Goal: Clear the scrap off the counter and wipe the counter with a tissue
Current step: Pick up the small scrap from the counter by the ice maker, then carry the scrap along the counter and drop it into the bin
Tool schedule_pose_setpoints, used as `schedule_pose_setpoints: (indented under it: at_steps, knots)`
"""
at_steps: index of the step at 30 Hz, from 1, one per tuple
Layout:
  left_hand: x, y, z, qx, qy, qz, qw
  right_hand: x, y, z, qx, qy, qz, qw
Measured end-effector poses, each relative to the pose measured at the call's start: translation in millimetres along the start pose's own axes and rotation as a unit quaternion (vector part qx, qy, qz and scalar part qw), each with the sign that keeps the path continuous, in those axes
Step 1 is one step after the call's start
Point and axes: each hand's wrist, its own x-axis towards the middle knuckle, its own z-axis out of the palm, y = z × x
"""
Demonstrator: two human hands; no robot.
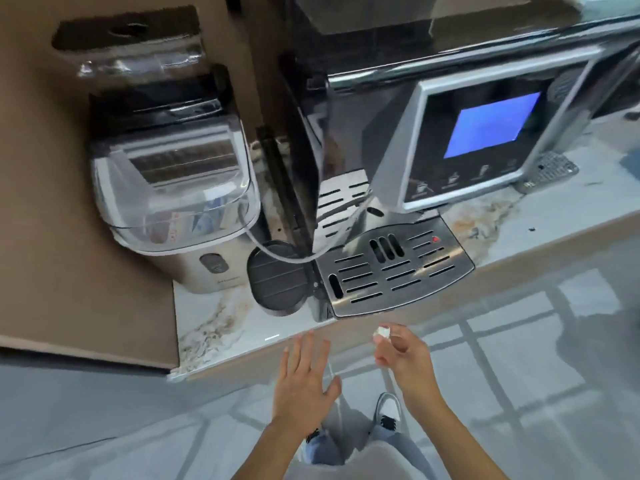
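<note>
My right hand (403, 353) pinches a small white scrap (383, 332) between its fingertips, held just off the front edge of the marble counter (221, 327). Beside it, my left hand (304, 374) is flat with its fingers spread and holds nothing, hovering below the counter edge. Small dark crumbs (531, 229) lie on the counter to the far right. No tissue is visible.
A black and silver coffee machine (450, 140) with a blue screen and a metal drip tray (391, 271) fills the counter. A white ice maker (180, 202) stands to its left against a brown wall panel (69, 237). A tiled floor lies below.
</note>
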Motion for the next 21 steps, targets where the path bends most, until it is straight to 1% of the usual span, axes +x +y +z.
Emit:
schedule_pose_setpoints:
  at_steps: [2, 6, 13, 21]
  knots:
    - [11.6, 15.9, 2.0, 0.004, -0.008, 0.019, 1.000, 0.8, -3.3, -21.9, 0.039, 0.032, -0.001, 0.999]
    - [34.9, 48.4, 6.1, 0.003, -0.023, 0.040, 0.999, 5.6, -12.3, -65.6, 0.064, 0.072, 0.000, 0.995]
    - [79.9, 116.7, 11.5, 0.003, -0.021, 0.030, 0.999, 29.5, -31.7, -156.3, 0.092, 0.083, -0.012, 0.992]
    - [135.9, 217.0, 16.6, 0.048, -0.012, 0.043, 0.998, 69.2, -51.2, -270.4, 0.122, 0.101, -0.019, 0.987]
